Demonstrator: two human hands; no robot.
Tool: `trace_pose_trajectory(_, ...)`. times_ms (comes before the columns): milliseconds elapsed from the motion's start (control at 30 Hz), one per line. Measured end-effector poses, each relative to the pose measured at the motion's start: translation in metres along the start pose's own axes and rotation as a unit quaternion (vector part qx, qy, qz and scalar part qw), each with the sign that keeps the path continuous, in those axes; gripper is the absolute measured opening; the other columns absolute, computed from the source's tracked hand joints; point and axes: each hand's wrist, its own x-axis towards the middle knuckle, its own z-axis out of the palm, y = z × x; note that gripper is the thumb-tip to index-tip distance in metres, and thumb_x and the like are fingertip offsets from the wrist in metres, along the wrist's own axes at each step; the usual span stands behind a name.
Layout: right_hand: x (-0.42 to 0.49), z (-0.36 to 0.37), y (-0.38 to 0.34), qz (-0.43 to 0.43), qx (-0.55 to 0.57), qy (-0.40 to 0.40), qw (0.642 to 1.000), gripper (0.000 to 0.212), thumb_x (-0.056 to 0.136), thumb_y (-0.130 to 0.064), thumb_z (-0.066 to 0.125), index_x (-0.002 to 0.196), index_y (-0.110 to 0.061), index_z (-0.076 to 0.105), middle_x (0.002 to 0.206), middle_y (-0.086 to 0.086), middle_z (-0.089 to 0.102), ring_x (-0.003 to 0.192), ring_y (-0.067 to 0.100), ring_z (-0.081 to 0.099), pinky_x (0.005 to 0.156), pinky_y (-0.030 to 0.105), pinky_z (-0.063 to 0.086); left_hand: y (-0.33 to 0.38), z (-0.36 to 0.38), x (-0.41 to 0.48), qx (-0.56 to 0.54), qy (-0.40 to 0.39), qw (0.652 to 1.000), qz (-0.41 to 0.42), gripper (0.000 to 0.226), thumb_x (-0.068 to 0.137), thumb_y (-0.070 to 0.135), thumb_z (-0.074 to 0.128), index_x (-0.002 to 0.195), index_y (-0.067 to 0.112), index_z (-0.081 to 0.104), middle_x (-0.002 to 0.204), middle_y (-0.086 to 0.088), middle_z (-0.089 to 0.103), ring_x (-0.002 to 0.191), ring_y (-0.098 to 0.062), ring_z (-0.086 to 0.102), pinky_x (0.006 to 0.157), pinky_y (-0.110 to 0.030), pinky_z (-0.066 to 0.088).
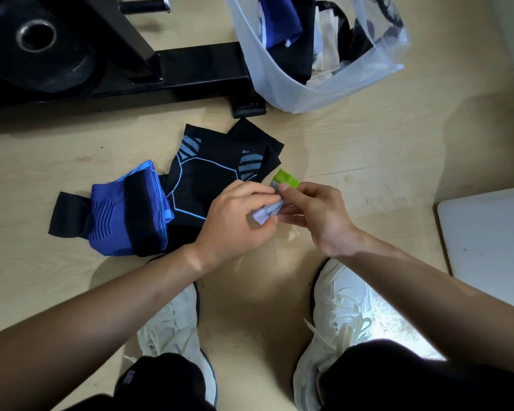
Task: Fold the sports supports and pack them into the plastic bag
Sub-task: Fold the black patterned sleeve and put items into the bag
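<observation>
Pinching a small grey-and-green support (286,178) between them, the person's left hand (238,215) and right hand (315,215) hold it above the wooden floor (368,143), the fingers of both hands curled onto the fabric. Just left of the hands, a black support (211,170) with light-blue lines lies on the floor, with a blue-and-black support (122,212) touching its left side. Beyond them the clear plastic bag (279,84) sits open with dark, blue and pale fabric inside, beside a black metal frame (190,69).

Bare forearms, white lace-up sneakers (343,304), and black legwear (398,378) at the knees.
</observation>
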Motion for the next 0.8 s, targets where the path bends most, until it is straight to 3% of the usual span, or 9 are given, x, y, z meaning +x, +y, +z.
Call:
trace_pose_trajectory(100, 0.004, -0.006, 0.003, -0.012, -0.015, -0.022, 1.000, 0.024, 0.095, -0.014, 0.065, 0.094, 0.010, 0.066, 0.077, 0.015, 0.071, 0.064, 0.018, 0.069, 0.063, 0.027, 0.057, -0.004, -0.003, 0.002, -0.064, -0.022, 0.997, -0.035, 0.025, 0.087, 0.022, 0.068, 0.106, 0.011, 0.080, 0.117, -0.001, 0.067, 0.108, -0.019, 0.063, 0.094, -0.036, 0.052)
trace_pose_trajectory(200, 0.006, -0.012, 0.003, -0.028, -0.031, -0.058, 0.997, 0.029, 0.098, -0.015, 0.060, 0.103, 0.013, 0.065, 0.090, 0.021, 0.072, 0.077, 0.024, 0.069, 0.069, 0.030, 0.059, -0.005, -0.012, 0.009, -0.190, -0.044, 0.971, -0.137, 0.020, 0.090, 0.018, 0.071, 0.110, 0.020, 0.075, 0.134, -0.001, 0.055, 0.119, -0.019, 0.062, 0.095, -0.035, 0.057)
trace_pose_trajectory(267, 0.007, -0.015, 0.001, -0.041, -0.041, -0.081, 0.995, 0.032, 0.100, -0.017, 0.057, 0.107, 0.013, 0.064, 0.098, 0.026, 0.071, 0.085, 0.030, 0.068, 0.076, 0.036, 0.059, -0.002, -0.019, 0.013, -0.243, -0.101, 0.948, -0.177, 0.029, 0.090, 0.009, 0.074, 0.117, 0.019, 0.071, 0.141, -0.001, 0.053, 0.115, -0.018, 0.066, 0.089, -0.033, 0.060)
trace_pose_trajectory(367, 0.006, -0.014, -0.002, -0.054, -0.045, -0.090, 0.994, 0.027, 0.099, -0.016, 0.057, 0.110, 0.008, 0.062, 0.095, 0.024, 0.072, 0.085, 0.031, 0.069, 0.080, 0.043, 0.058, 0.006, -0.026, 0.017, -0.249, -0.155, 0.940, -0.175, 0.044, 0.088, 0.002, 0.076, 0.129, 0.012, 0.065, 0.130, -0.001, 0.065, 0.104, -0.015, 0.071, 0.084, -0.035, 0.062)
trace_pose_trajectory(467, 0.000, -0.013, -0.004, -0.070, -0.007, -0.074, 0.995, 0.029, 0.096, -0.010, 0.062, 0.123, -0.005, 0.052, 0.093, 0.019, 0.070, 0.083, 0.032, 0.069, 0.079, 0.048, 0.059, 0.014, -0.027, 0.020, -0.243, -0.146, 0.942, -0.180, 0.057, 0.082, -0.001, 0.081, 0.134, 0.014, 0.063, 0.122, 0.002, 0.070, 0.097, -0.011, 0.072, 0.081, -0.031, 0.062)
trace_pose_trajectory(567, -0.010, -0.015, -0.006, -0.116, -0.023, -0.100, 0.988, 0.051, 0.090, -0.002, 0.068, 0.133, -0.015, 0.044, 0.112, 0.026, 0.062, 0.090, 0.039, 0.067, 0.080, 0.055, 0.059, 0.021, -0.028, 0.024, -0.252, -0.116, 0.939, -0.203, 0.061, 0.080, -0.002, 0.082, 0.135, 0.015, 0.063, 0.121, 0.001, 0.070, 0.092, -0.013, 0.074, 0.080, -0.029, 0.062)
trace_pose_trajectory(633, -0.017, -0.015, -0.010, -0.169, -0.083, -0.120, 0.975, 0.051, 0.088, -0.002, 0.072, 0.132, -0.016, 0.050, 0.121, 0.022, 0.061, 0.096, 0.043, 0.066, 0.081, 0.055, 0.059, 0.026, -0.030, 0.028, -0.255, -0.104, 0.938, -0.212, 0.063, 0.079, -0.002, 0.082, 0.135, 0.016, 0.062, 0.126, -0.001, 0.066, 0.091, -0.013, 0.074, 0.079, -0.027, 0.061)
trace_pose_trajectory(700, -0.023, -0.014, -0.020, -0.212, -0.133, -0.116, 0.961, 0.045, 0.088, -0.002, 0.073, 0.128, -0.013, 0.057, 0.120, 0.014, 0.063, 0.096, 0.035, 0.066, 0.082, 0.048, 0.059, 0.034, -0.035, 0.033, -0.259, -0.106, 0.936, -0.214, 0.062, 0.078, -0.001, 0.083, 0.133, 0.018, 0.063, 0.127, -0.001, 0.064, 0.091, -0.013, 0.074, 0.078, -0.024, 0.060)
trace_pose_trajectory(800, -0.033, -0.018, -0.044, -0.254, -0.206, -0.094, 0.940, 0.042, 0.086, 0.000, 0.073, 0.124, -0.015, 0.063, 0.115, 0.003, 0.066, 0.081, 0.027, 0.066, 0.078, 0.038, 0.057, 0.047, -0.049, 0.043, -0.258, -0.124, 0.939, -0.191, 0.055, 0.078, 0.001, 0.083, 0.124, 0.024, 0.064, 0.121, 0.004, 0.067, 0.089, -0.011, 0.073, 0.076, -0.023, 0.058)
